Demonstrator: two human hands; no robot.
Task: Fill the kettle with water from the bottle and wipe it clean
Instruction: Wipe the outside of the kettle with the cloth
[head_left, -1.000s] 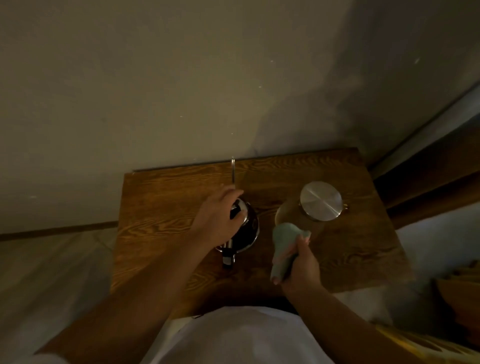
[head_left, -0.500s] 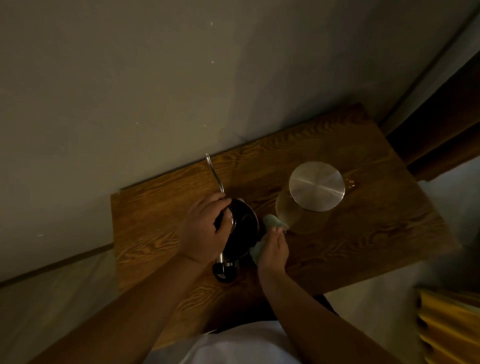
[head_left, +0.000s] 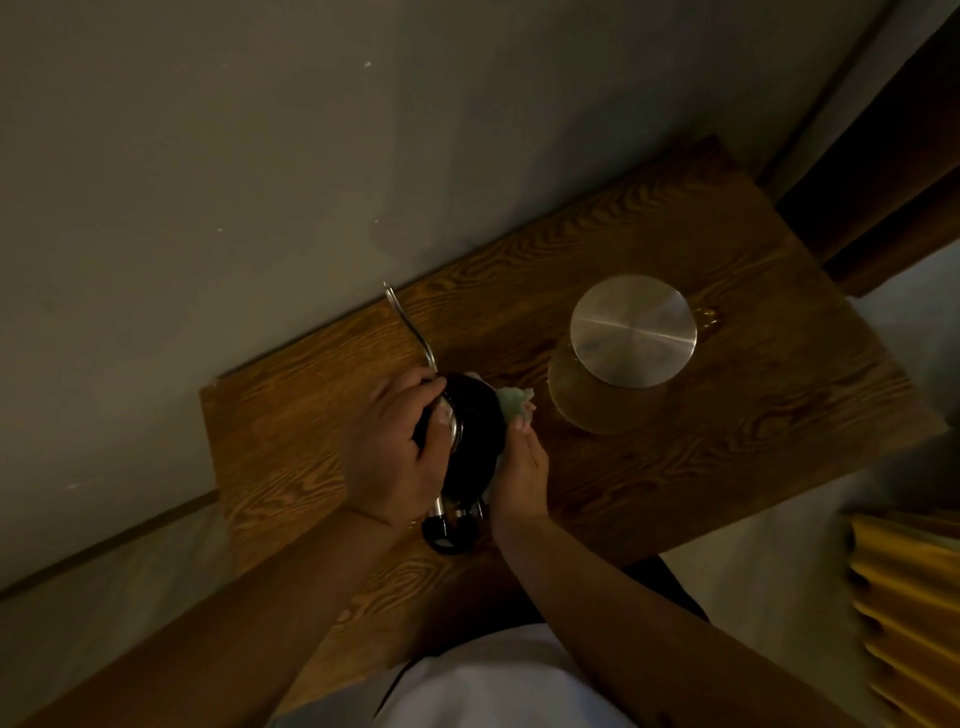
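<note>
Mid-frame, your left hand (head_left: 395, 447) grips the kettle's (head_left: 475, 436) top while your right hand (head_left: 519, 467) presses the cloth (head_left: 514, 410) on its right side — spout (head_left: 410, 327) pointing upper left.

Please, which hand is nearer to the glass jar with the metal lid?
The right hand, pressing a cloth on the kettle's jar-facing side. The left hand grips the kettle's top on the far side from the jar.
</note>
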